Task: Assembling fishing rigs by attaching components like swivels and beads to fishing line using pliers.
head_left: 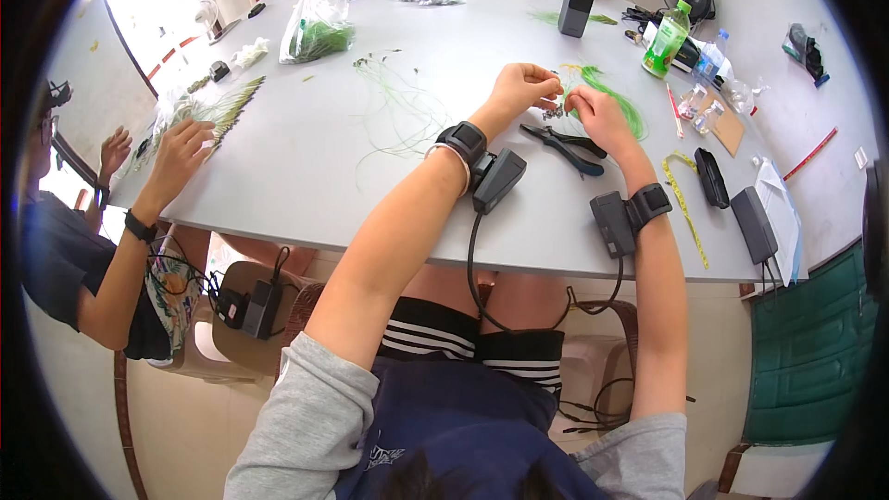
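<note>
Over the table, my left hand (520, 93) has its thumb and fingers pinched together; whatever they hold is too small to make out. Close on its right, my right hand (600, 117) is also pinched, its fingertips beside a cluster of small dark metal pieces (553, 113). A loose bundle of bright green line (622, 100) curves behind and to the right of my right hand. Just below both hands lie black-handled pliers (567, 146). Left of my left hand, thin pale green strands (394, 102) with small dark ends spread across the table.
A yellow tape measure (683, 204), black case (711, 178) and green-capped bottle (667, 40) are on the right. A plastic bag of green line (318, 35) and a black upright device (576, 9) stand farther back. A co-worker's hands (178, 159) are at the left edge; two people sit opposite.
</note>
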